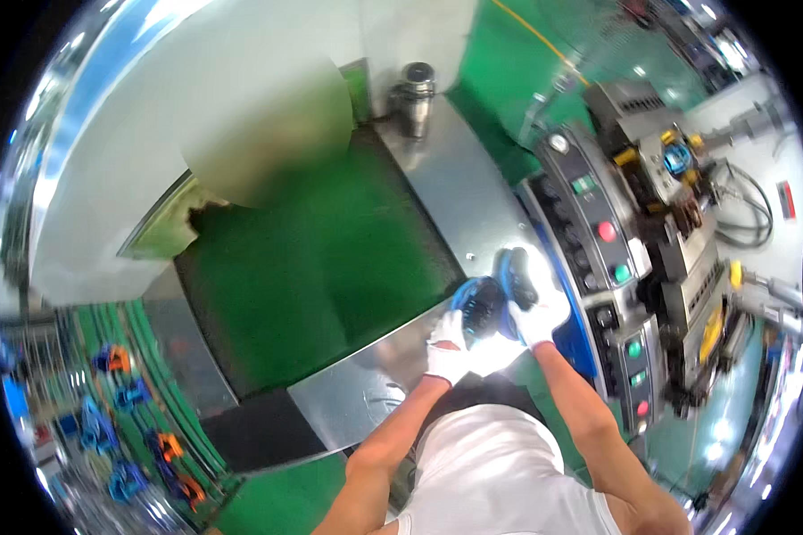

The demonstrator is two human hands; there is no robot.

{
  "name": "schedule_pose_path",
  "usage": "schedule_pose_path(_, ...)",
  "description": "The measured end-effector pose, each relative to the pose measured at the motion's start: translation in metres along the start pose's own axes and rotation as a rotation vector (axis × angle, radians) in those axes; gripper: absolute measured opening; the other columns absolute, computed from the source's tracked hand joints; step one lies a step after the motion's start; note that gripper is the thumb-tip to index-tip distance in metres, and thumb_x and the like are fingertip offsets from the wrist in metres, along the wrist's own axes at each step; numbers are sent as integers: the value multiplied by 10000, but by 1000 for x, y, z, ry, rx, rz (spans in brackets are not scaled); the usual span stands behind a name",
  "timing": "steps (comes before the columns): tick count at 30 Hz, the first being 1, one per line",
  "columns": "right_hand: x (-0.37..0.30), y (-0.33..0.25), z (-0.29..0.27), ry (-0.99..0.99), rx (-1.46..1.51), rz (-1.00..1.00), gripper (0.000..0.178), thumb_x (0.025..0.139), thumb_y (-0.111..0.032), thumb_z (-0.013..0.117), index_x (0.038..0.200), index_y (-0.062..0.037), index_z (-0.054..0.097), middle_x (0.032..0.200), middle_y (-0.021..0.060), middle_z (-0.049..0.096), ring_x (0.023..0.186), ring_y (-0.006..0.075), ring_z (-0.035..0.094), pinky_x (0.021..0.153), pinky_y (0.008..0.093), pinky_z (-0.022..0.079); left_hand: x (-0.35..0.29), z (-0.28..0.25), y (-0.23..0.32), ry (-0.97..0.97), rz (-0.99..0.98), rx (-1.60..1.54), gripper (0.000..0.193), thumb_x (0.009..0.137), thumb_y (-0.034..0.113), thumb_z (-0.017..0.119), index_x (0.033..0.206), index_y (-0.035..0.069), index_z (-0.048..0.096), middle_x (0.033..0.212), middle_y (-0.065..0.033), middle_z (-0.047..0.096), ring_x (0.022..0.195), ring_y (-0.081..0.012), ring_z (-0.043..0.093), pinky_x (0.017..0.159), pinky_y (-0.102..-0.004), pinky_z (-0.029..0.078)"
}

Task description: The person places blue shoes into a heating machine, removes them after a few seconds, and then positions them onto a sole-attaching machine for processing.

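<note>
My left hand (pixel 448 349), in a white glove, is closed on the near side of a round black part with a blue rim (pixel 482 303), whose dark face looks ribbed. In my right hand (pixel 533 323), also gloved in white, is a dark oval part with a blue edge (pixel 519 278). The two parts are held side by side, close together, over the near right corner of a metal-edged bench (pixel 459 209). Strong glare around my right hand hides some of its fingers. The exact kind of the parts cannot be made out.
A green mat (pixel 321 276) is set in the bench. A steel flask (pixel 417 98) stands at its far corner. To the right are control panels with buttons (pixel 598 209) and a machine with clamps (pixel 678 169). Blue and orange parts (pixel 98 423) sit on a rack at lower left.
</note>
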State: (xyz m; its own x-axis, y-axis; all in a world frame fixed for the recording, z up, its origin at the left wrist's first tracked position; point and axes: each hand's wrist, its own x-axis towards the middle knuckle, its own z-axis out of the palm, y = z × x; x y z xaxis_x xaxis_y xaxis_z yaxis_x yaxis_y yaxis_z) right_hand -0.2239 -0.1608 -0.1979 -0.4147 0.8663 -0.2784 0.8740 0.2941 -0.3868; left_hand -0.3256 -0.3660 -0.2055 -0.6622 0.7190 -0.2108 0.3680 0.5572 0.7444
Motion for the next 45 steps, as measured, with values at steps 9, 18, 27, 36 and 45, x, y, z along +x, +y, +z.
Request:
schedule_pose_path(9,-73,3,-52,-10,773,293,627,766,-340,867,1230,33,667,1067,139,748,964,228,705,877,344,559,29,-30,-10,-158,-319,-276,497,748,216,863,1116,-15,621,940,-98,696,823,-220,657,760,-401,552)
schedule_pose_path(18,-283,101,-141,536,926,735,764,769,-446,879,1344,-8,632,1203,185,723,1111,226,680,987,381,527,-45,26,163,-686,255,157,648,767,491,864,1087,-37,667,1062,-245,706,1011,-373,706,903,-475,551)
schedule_pose_path(27,-504,184,-181,1498,1498,924,653,780,-220,897,1327,8,623,1113,79,714,983,133,654,886,291,545,-202,135,323,-1063,784,247,550,740,379,894,1036,-32,680,1044,-176,721,912,-285,687,844,-443,545)
schedule_pose_path(36,-712,270,-214,2045,634,1448,687,837,-155,824,1428,18,519,1237,189,696,1115,248,692,1002,383,537,-477,264,506,-1432,1265,302,835,812,366,843,1436,-63,490,1377,-233,617,1235,-322,619,1068,-408,467)
schedule_pose_path(45,-785,422,-220,1763,414,1839,813,879,-263,760,1545,-6,371,1403,322,570,1297,454,571,1091,471,464,-672,439,493,-1498,1515,-208,629,926,190,701,1474,-40,495,1421,-259,594,1292,-366,601,1124,-414,441)
